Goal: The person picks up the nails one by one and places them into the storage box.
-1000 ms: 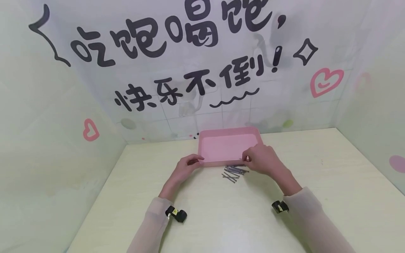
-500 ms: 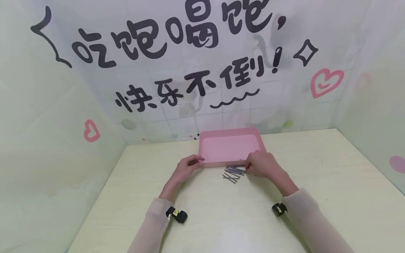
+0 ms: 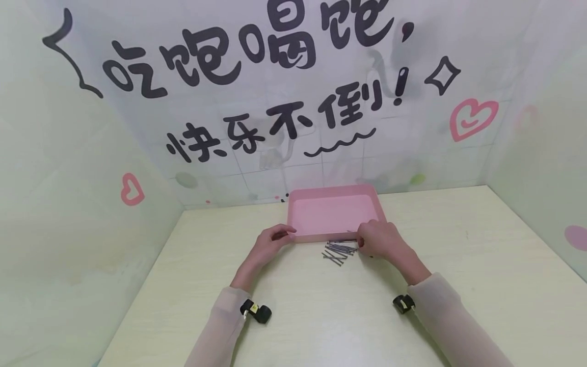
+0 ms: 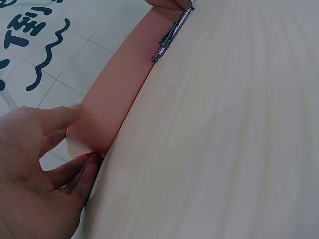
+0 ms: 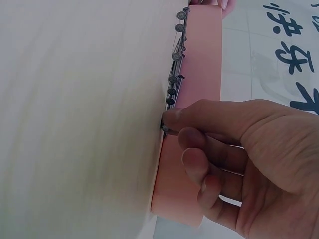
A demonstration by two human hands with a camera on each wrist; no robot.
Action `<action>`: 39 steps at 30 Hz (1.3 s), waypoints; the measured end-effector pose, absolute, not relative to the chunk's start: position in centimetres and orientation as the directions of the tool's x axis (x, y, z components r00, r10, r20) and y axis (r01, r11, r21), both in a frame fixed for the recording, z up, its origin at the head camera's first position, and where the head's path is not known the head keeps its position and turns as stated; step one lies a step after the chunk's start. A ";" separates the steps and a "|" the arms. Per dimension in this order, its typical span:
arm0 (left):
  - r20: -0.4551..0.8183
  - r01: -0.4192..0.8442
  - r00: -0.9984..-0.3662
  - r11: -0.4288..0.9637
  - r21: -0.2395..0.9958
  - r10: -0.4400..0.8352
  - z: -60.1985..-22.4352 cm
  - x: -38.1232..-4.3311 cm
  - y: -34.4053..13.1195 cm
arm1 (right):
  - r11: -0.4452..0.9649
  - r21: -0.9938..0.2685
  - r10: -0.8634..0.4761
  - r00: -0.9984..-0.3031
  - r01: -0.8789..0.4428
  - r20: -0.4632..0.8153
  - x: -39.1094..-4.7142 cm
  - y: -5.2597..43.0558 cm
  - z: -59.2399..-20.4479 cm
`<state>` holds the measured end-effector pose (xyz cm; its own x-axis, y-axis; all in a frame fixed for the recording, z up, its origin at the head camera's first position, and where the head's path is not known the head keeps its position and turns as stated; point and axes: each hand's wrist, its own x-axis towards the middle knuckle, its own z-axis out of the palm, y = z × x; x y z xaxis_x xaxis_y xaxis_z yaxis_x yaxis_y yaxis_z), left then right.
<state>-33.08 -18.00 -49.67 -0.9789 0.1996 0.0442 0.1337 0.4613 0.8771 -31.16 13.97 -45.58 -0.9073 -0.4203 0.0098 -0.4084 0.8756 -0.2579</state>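
A pink tray [image 3: 337,209] stands against the back wall. My left hand [image 3: 270,242] grips its front left corner, fingers and thumb on either side of the wall in the left wrist view. A loose pile of steel nails [image 3: 337,250] lies on the table along the tray's front side. At the pile's right end, my right hand [image 3: 380,238] pinches a nail [image 5: 166,128] between thumb and forefinger; mostly its head shows. The other right fingers are curled in the right wrist view. Just behind the tray's front wall, a small dark sliver [image 3: 350,231] shows, perhaps part of a nail.
The pale wooden table [image 3: 330,316] runs up to a printed cloth wall [image 3: 257,173] behind the tray. Cloth walls also close in the left and right sides. Each wrist carries a small black camera [image 3: 257,311].
My right hand has come down from over the tray's front wall to the nails before it. A small dark sliver is left in the tray. My left hand stays on the corner.
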 end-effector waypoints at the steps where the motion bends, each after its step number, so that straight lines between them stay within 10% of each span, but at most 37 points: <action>1: 0.043 0.133 -0.979 0.461 0.877 0.199 -49.7 -33.1 -18.0 | 0.876 -0.255 -0.421 -0.907 -0.410 0.012 -31.1 14.0 -45.6; 39: 0.047 0.134 -0.979 0.457 0.879 0.198 -49.7 -33.1 -18.1 | 0.896 -0.234 -0.357 -0.925 -0.378 0.128 -31.2 15.0 -43.6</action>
